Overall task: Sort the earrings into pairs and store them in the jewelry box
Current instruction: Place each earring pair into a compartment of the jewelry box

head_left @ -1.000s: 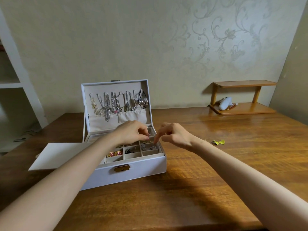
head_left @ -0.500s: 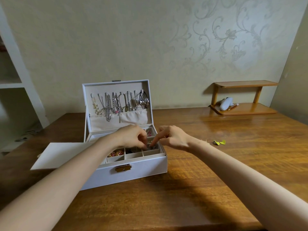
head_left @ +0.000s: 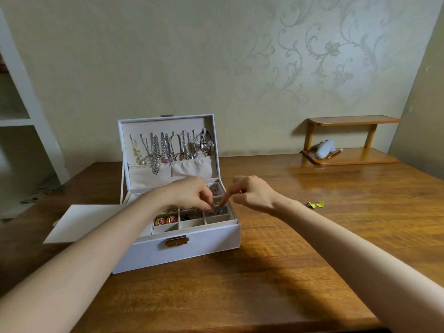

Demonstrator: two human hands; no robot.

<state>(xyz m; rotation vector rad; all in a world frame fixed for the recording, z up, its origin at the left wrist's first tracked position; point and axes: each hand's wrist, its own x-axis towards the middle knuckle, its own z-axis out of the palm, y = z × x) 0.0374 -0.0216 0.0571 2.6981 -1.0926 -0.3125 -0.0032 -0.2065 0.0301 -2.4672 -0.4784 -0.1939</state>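
Head view, single frame: silvery earrings point(head_left: 217, 211) lie in the front right compartment of the divided tray of a white jewelry box point(head_left: 182, 252), which stands open on a wooden table point(head_left: 276, 272). Left hand point(head_left: 189, 194) reaches in from the left with fingertips bunched and lowered onto these pieces, apparently pinching one, though the grip itself is too small to confirm. Right hand point(head_left: 252, 193) comes from the right, index finger extended down to the same compartment, remaining fingers curled; whether it holds anything cannot be told. Both hands meet over one cell, likely to settle a matched pair together. Neighbouring cells: gold-and-pink round earrings point(head_left: 165, 220) in the front left, dark pieces point(head_left: 189, 216) in the front middle, a pink item point(head_left: 213, 191) in a cell behind. Lid stands upright, hung with necklaces and chains point(head_left: 168, 149) above a fabric pocket. A white flat card point(head_left: 84, 222) lies just left of the box. Two small yellow-green pieces point(head_left: 316, 204) rest on the table right of the right wrist, possibly earrings not yet stored. A small wooden shelf point(head_left: 350, 140) stands far right. Nothing obstructs the tray except the hands themselves.
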